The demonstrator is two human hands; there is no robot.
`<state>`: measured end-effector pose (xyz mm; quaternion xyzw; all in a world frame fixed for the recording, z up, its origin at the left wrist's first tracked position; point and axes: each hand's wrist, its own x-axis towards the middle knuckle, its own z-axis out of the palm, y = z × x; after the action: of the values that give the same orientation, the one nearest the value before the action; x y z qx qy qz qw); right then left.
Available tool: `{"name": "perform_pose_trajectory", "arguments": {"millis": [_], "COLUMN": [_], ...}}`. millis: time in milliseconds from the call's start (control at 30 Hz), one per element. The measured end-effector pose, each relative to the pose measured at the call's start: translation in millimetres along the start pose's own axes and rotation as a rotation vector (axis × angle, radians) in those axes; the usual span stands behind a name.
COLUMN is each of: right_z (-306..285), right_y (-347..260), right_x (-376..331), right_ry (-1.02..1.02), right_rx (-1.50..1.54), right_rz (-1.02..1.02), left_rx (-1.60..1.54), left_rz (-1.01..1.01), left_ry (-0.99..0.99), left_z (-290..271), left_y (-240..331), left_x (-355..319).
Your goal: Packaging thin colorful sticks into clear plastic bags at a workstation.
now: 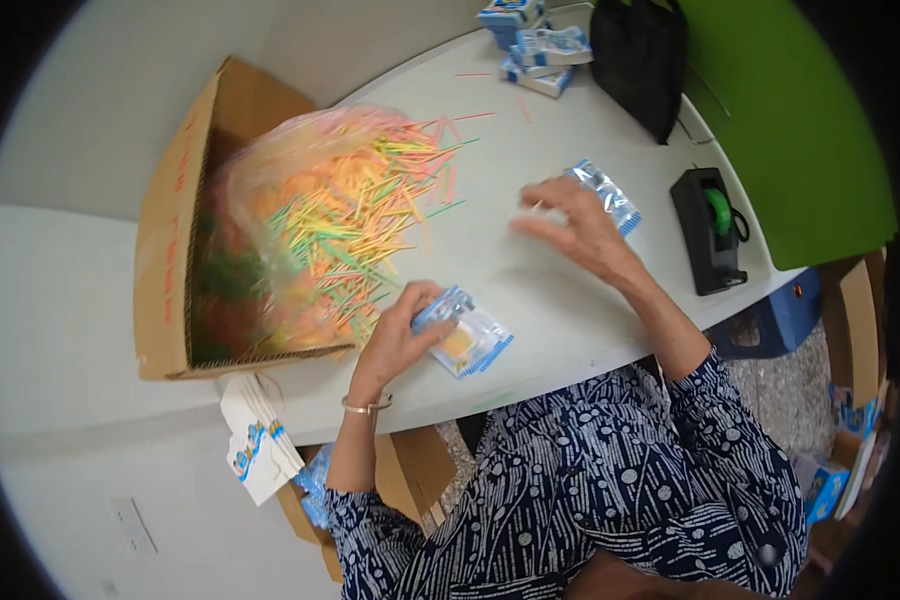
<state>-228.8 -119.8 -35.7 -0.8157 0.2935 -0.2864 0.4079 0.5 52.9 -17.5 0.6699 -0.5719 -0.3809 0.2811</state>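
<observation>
Holding a small blue-edged clear packet (467, 335) flat on the pale counter (530, 280), the left hand (402, 335) curls its fingers closed around the packet's near end. The right hand (575, 225), blurred, hovers with fingers spread loosely just beside a second packet (606, 195); whether it pinches anything cannot be told. Coloured sticks (355, 225) spill from a plastic bag in the cardboard box (170, 250). Packet-filling seems underway; gathering sticks would likely follow.

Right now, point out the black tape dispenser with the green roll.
In the head view, the black tape dispenser with the green roll sits at the right end of the white table, beyond the right hand, just below the black bag.
</observation>
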Motion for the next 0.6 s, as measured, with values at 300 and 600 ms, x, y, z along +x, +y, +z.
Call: {"name": "perform_pose_trajectory", "arguments": {"millis": [300, 600], "right_z": [-29, -24], "right_y": [77, 91], "right_x": [-44, -33], "right_ry": [0.424, 0.484], "right_rx": [-0.537, -0.578], "right_rz": [0.169, 0.004], "left_rx": [0.390, 0.277], "left_rz": [0.246, 0.417], "left_ry": [0.137, 0.197], "left_z": [11, 38], "left_y": [17, 39], "left_x": [31, 104]}}
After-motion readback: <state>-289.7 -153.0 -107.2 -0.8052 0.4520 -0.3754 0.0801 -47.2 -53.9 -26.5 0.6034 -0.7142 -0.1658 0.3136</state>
